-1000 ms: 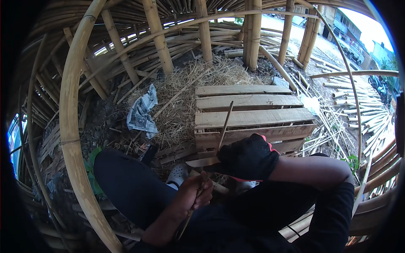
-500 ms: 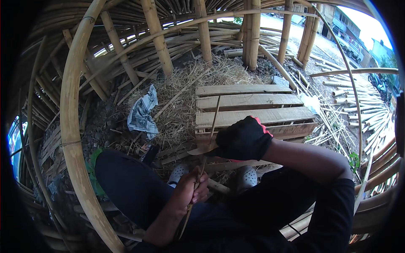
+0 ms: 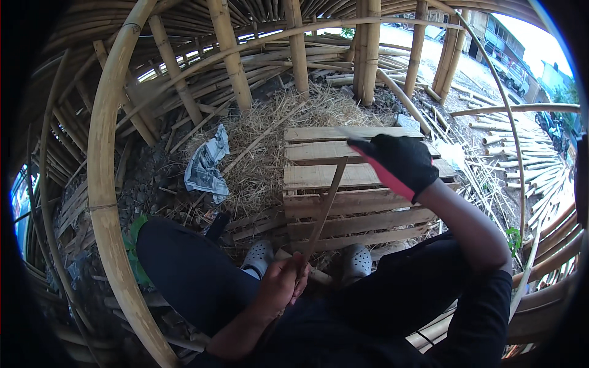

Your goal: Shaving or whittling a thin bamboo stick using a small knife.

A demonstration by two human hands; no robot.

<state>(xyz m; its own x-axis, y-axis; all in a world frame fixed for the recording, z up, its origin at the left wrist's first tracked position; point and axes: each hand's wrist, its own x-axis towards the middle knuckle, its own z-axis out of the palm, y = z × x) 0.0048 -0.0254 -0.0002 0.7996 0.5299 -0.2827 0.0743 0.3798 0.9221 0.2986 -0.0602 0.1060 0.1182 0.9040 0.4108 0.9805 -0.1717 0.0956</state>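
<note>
My bare left hand (image 3: pixel 284 286) is closed around the lower part of a thin bamboo strip (image 3: pixel 327 208). The strip slants up and away from the fist, its far end over the wooden crate (image 3: pixel 343 208). On my right hand (image 3: pixel 402 164) is a black glove with a red palm side. That hand is raised above the crate's slatted top, apart from the strip, its fingers wrapped round a knife. Only the knife's blurred blade (image 3: pixel 350 132) shows, pointing left past the fingers; the handle is hidden in the glove.
Crumpled newspaper (image 3: pixel 208 164) lies beside a heap of straw shavings (image 3: pixel 264 138). Thick bamboo pole (image 3: pixel 103 178) rises on my left, upright posts (image 3: pixel 366 55) stand beyond the crate. Cut bamboo lengths (image 3: pixel 515 153) cover the ground at right. My grey clogs (image 3: pixel 356 262) stand before the crate.
My right hand with the knife has moved up and to the right, away from the strip. The strip has turned, showing its wider side and leaning further right. The left hand stays closed on it.
</note>
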